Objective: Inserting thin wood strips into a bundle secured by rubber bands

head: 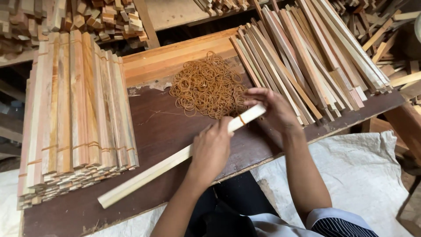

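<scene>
A long pale bundle of thin wooden slats (149, 173) lies slantwise across the dark work board (162, 127). My left hand (211, 149) grips it near its upper end. My right hand (274, 109) holds the very tip, fingers around a brown rubber band (241, 119) that is wrapped on the bundle. Just beyond the hands lies a heap of loose brown rubber bands (206, 85).
A stack of banded slat bundles (76, 114) fills the left side. Loose slats (307, 57) fan out at the upper right. Offcut blocks (87, 15) pile up at the back. A white sack cloth (364, 171) covers the floor at the lower right.
</scene>
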